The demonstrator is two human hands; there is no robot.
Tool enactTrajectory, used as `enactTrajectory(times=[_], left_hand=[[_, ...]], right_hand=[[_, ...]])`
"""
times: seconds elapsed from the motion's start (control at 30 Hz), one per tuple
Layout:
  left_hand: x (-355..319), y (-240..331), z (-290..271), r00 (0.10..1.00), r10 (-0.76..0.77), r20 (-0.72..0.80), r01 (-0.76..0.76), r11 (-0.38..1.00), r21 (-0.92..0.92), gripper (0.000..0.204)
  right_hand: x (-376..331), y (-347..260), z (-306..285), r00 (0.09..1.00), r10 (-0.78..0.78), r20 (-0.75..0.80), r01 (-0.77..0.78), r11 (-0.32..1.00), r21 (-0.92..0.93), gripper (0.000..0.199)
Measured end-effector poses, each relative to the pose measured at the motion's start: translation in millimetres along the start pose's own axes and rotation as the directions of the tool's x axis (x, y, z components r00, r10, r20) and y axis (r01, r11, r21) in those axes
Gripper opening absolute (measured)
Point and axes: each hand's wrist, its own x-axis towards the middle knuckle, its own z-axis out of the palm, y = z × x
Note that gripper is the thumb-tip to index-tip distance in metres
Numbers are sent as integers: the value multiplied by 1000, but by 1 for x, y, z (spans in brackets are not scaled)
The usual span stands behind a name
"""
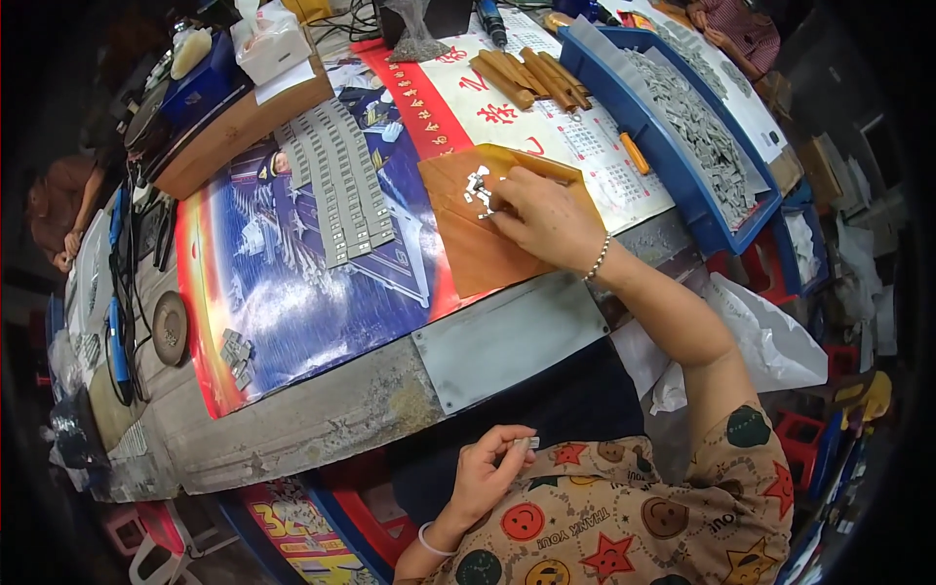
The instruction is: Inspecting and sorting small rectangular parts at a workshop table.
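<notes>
On one brown sheet (463, 255), in the head view, several small white pieces (480, 184) lie just left of the right hand (546, 216), curled downward with its grip hidden, so I cannot tell whether it holds any, while well apart the left hand (486, 475) pinches one small pale piece (530, 443).

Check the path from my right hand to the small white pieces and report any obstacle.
Nothing visible stands between them: the right hand already has its grip at the right side of the small white pieces, on the brown sheet. Actual contact is hard to tell.
</notes>
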Motion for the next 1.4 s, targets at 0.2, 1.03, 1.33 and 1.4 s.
enactTrajectory(times=[0.2, 1.03, 1.33, 1.4], left_hand=[[1, -1, 0, 1000, 13, -21, -13, 1000, 8, 18], [5, -4, -7, 999, 7, -49, -8, 1000, -16, 19], [-4, 0, -14, 999, -32, -41, 31, 999, -14, 20], [3, -2, -10, 1000, -3, 16, 3, 1000, -8, 21]], right_hand=[[8, 0, 9, 1000, 16, 17, -15, 998, -59, 11], [47, 22, -24, 800, -386, 459, 396, 915, 78, 11], [57, 8, -13, 789, -427, 442, 415, 901, 129, 15], [48, 12, -22, 802, -436, 407, 428, 896, 116, 15]])
